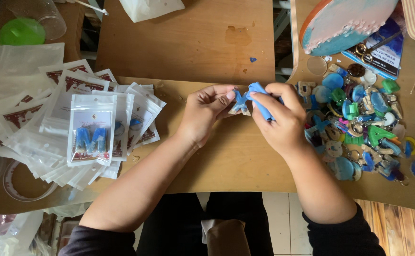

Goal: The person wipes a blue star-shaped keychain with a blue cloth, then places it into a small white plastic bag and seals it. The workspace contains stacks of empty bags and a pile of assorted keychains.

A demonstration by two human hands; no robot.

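The blue piece (pixel 239 102) pinched beside the right hand (pixel 278 118) is half covered by fingertips, so its shape stays unclear. That hand's palm faces away. Right of it, the heap of charms (pixel 359 128) is too jumbled to sort. Far left of it, the clear packets (pixel 41 123) run off the edge.

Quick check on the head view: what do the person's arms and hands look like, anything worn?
Both hands are bare: no gloves, rings or watch visible on the left hand or the right hand. The forearms are uncovered; dark sleeves, black or very dark navy, are pushed up to about the elbows on the left sleeve and the right sleeve. No markings show.
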